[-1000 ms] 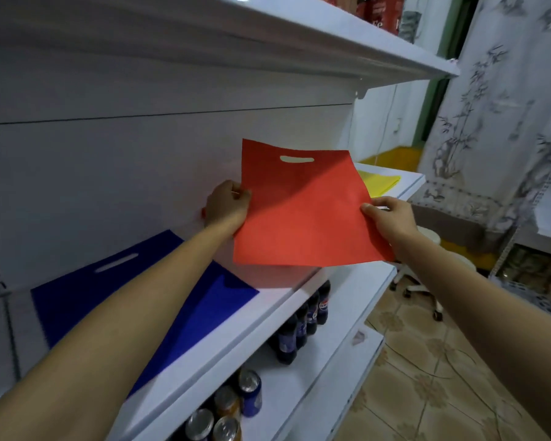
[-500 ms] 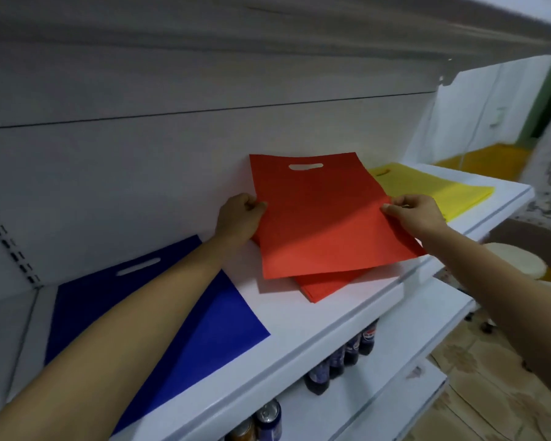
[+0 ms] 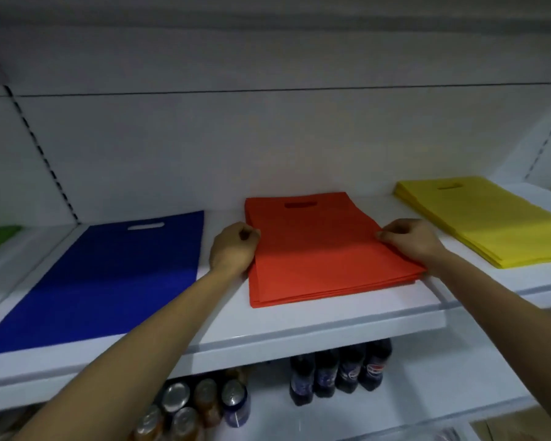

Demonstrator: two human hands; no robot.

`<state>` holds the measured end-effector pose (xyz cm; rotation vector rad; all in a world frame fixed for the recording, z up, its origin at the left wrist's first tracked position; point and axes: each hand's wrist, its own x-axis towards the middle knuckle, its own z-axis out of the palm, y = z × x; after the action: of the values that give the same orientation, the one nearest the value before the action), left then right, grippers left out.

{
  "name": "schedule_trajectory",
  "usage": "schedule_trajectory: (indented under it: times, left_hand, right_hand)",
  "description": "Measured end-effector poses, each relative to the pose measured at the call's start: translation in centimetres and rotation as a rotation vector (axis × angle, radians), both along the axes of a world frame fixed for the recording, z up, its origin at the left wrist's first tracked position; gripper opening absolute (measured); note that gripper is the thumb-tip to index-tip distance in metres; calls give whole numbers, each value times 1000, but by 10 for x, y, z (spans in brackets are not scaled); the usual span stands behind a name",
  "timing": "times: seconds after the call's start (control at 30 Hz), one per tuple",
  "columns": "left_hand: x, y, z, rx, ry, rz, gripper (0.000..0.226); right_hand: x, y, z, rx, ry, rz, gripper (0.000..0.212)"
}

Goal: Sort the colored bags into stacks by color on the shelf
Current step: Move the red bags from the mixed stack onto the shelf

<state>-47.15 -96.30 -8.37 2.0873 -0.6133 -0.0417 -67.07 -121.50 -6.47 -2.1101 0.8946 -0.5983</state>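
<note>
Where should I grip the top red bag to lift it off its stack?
Pinch the top red bag at its long side edges, left hand from the left, right hand from the right. It lies flat, handle slot far back by the wall, and bare shelf flanks both edges.

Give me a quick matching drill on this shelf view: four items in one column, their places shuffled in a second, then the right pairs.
Items:
1. blue bag
2. red stack
3. yellow stack
4. soda bottles

Places:
A. on the lower shelf
B. to the right of the right hand
C. between both hands, gripped at its side edges
D. to the left of the left hand

Pairs: 1-D, 2-C, 3-B, 4-A
</note>
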Motion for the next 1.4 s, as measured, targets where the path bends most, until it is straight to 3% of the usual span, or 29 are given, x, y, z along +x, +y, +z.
schedule_trajectory:
  times: [0.23,0.4,0.6,0.8,0.93,1.23,1.4]
  left_hand:
    - [-4,-6,-4,45,-25,193,20]
    - [-10,-8,1,-4,21,244,44]
    - [-15,-7,0,16,-29,176,28]
    - [-14,-8,1,30,-18,189,41]
    - [-18,-11,3,103,-40,140,23]
    - [-13,-9,2,124,-21,97,39]
    - [-5,-1,18,162,183,-3,59]
  right_hand:
    - [1,-26,-17,51,-35,61,22]
    - [0,-27,-23,-52,-20,103,23]
    - [-3,-27,-24,-78,-49,136,26]
    - [-3,-28,-25,-84,-84,124,24]
    - [-3,-25,-23,-98,-49,124,22]
    - [-3,-23,-21,-62,-12,120,23]
    - [-4,-24,-13,37,-3,110,42]
